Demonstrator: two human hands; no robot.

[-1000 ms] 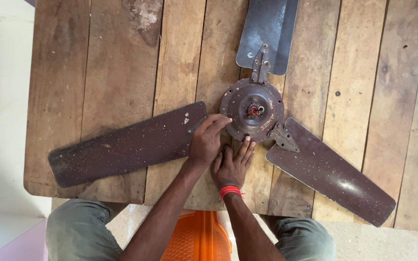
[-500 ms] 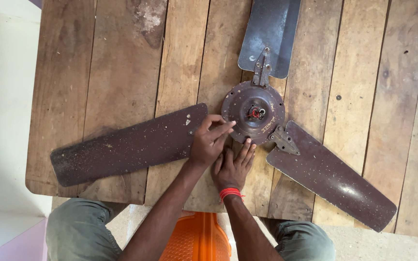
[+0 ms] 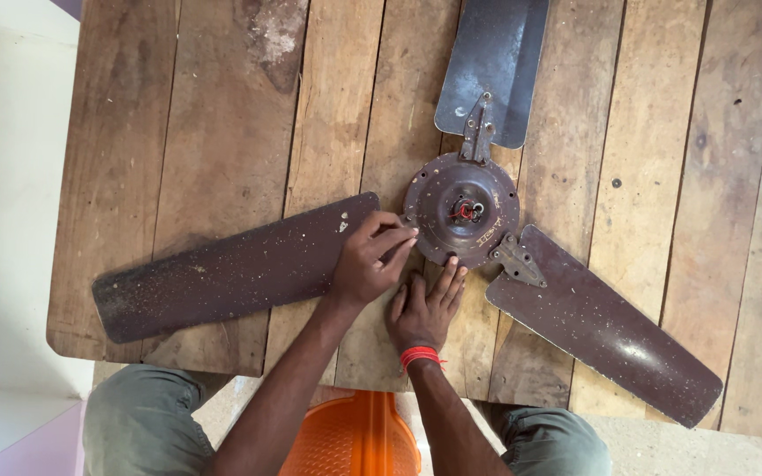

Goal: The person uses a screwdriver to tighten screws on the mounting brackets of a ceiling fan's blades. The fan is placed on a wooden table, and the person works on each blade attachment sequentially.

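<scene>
Hands on an old fan on the table (image 3: 222, 106).
Left hand (image 3: 368, 264) pinches the brown blade (image 3: 222, 273) near the round middle (image 3: 462, 210); right hand (image 3: 423, 308) lies flat, fingers spread, touching it.

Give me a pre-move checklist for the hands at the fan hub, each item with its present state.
1. Left hand at the joint where the left blade meets the hub: ok, its fingers reach the hub's edge.
2. Right hand steadying the hub: ok, fingertips touch its lower rim, palm flat on the wooden table.
3. Tool or screw in the left fingers: cannot tell, the fingers hide it.
4. Left blade fixed to the hub: cannot tell, the hand covers its bracket.
5. Top blade and right blade joined by brackets: ok.
6. Fan fully on the table: not ok, the top blade runs out of view.
</scene>
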